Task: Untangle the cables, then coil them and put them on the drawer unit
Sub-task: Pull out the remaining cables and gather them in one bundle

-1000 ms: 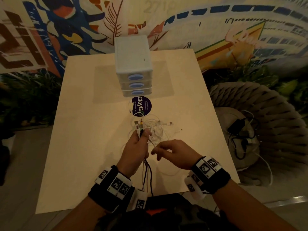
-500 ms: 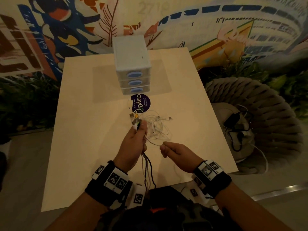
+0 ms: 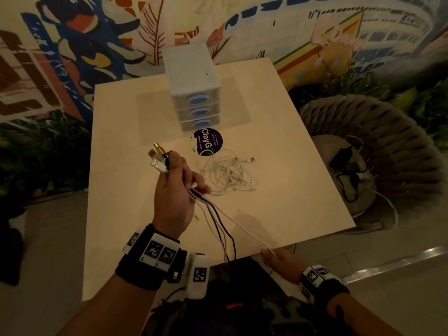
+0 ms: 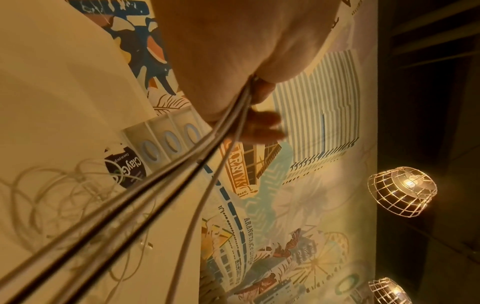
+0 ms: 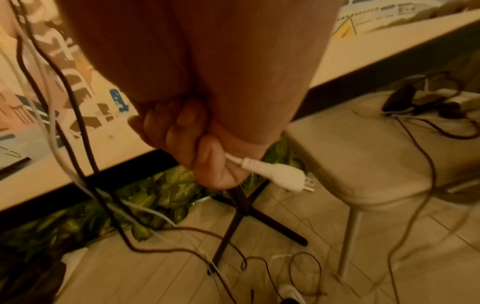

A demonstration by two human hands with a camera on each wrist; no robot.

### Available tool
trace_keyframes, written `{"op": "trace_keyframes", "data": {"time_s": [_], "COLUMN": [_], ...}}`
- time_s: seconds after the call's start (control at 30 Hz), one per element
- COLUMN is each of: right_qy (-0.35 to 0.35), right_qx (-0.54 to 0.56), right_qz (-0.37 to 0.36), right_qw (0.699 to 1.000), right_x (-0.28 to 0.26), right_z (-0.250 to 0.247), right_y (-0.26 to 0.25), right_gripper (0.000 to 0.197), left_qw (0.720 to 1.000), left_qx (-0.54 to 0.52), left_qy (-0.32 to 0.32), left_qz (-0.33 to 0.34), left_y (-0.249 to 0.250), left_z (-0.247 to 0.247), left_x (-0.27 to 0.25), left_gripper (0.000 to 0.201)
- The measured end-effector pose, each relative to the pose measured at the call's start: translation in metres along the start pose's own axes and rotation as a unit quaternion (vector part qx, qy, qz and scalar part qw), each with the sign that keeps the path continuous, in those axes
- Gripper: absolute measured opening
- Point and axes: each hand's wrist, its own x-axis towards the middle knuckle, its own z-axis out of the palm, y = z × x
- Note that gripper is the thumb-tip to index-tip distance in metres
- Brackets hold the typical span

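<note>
Since half a second ago, the right hand (image 3: 278, 261) has drawn back from mid-table to the near table edge, pulling one white cable (image 3: 238, 225) taut. Its fingers are curled round this cable just behind a white connector (image 5: 275, 172), per the right wrist view. Dark and light cables (image 3: 221, 230) hang over the near edge of the table (image 3: 126, 202) toward the floor. The left hand (image 3: 173, 197) is raised above the table, fist closed round the bundle, with USB plugs (image 3: 158, 160) protruding above it. Beyond lies a loose white tangle (image 3: 228, 173) on the table, beside a round purple sticker (image 3: 208, 141). Farthest stands the white drawer unit (image 3: 191, 86), nothing on top.
</note>
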Motion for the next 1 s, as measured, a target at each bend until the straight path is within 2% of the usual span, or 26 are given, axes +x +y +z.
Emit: {"op": "trace_keyframes", "data": {"time_s": [0.13,0.23,0.27,0.33,0.37,0.4,0.47,0.53,0.6,0.67,0.73,0.8,0.83,0.9,1.0], "right_qy": [-0.033,-0.066,-0.070,-0.058,-0.046,-0.030,0.029,0.093,0.116,0.075,0.027,0.001,-0.014,-0.032,-0.055], "right_qx": [-0.050,-0.120,-0.138,-0.145,-0.135,-0.129,-0.120,-0.074,-0.011,0.029,0.048,0.071,0.086,0.088,0.071], "right_qz": [0.061,0.054,0.052,0.047,0.040,0.023,-0.030,-0.109,-0.199,-0.234,-0.219,-0.205,-0.201,-0.204,-0.191], "right_qw": [0.996,0.989,0.987,0.987,0.989,0.991,0.992,0.987,0.973,0.969,0.974,0.976,0.976,0.974,0.977], "right_x": [-0.005,-0.005,-0.006,-0.007,-0.010,-0.015,-0.027,-0.041,-0.047,-0.041,-0.025,-0.010,-0.008,-0.004,-0.002], "right_z": [0.022,0.027,0.026,0.016,0.008,-0.001,-0.025,-0.046,-0.058,-0.060,-0.055,-0.050,-0.048,-0.046,-0.039], "right_y": [0.009,0.014,0.013,0.008,-0.001,-0.014,-0.047,-0.090,-0.135,-0.171,-0.192,-0.198,-0.199,-0.195,-0.186], "right_gripper": [0.035,0.016,0.020,0.056,0.067,0.070,0.066,0.065,0.074,0.071,0.046,0.015,0.005,0.023,0.037], "left_qw": [0.998,0.995,0.993,0.988,0.985,0.983,0.978,0.973,0.970,0.971,0.980,0.988,0.990,0.992,0.993], "left_qx": [0.000,0.029,0.037,0.045,0.043,0.041,0.037,0.026,0.003,-0.005,0.005,0.018,0.026,0.033,0.017], "left_qy": [-0.053,-0.079,-0.094,-0.129,-0.142,-0.152,-0.169,-0.187,-0.195,-0.197,-0.174,-0.142,-0.130,-0.111,-0.104], "left_qz": [-0.028,-0.047,-0.056,-0.075,-0.086,-0.098,-0.117,-0.131,-0.146,-0.134,-0.092,-0.058,-0.049,-0.047,-0.053], "left_y": [-0.006,-0.010,-0.011,-0.012,-0.013,-0.014,-0.016,-0.018,-0.019,-0.019,-0.018,-0.014,-0.012,-0.009,-0.005], "left_z": [-0.003,-0.008,-0.010,-0.011,-0.011,-0.010,-0.009,-0.006,-0.001,0.008,0.015,0.014,0.010,0.003,0.003], "left_x": [-0.010,-0.013,-0.014,-0.018,-0.020,-0.023,-0.028,-0.032,-0.035,-0.038,-0.038,-0.031,-0.027,-0.019,-0.014], "left_gripper": [0.043,0.038,0.041,0.047,0.048,0.049,0.049,0.049,0.048,0.046,0.044,0.047,0.050,0.049,0.044]}}
